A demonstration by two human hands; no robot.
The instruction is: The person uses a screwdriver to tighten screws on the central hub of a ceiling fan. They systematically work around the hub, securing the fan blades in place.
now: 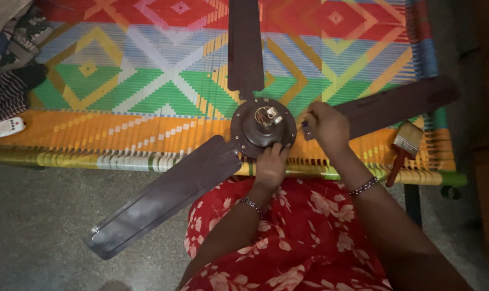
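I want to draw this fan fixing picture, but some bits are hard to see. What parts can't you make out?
1. Head view: the tool in the right hand; the fingers hide all but a thin tip.
2. The small wires in the dark brown round ceiling fan motor hub: too small and dim.
3. The long brown metal fan blade: cut off by the top edge.
4. The white remote control: cut off by the left edge.

A dark brown three-bladed ceiling fan point(263, 126) lies flat, motor housing up, on the woven cot.
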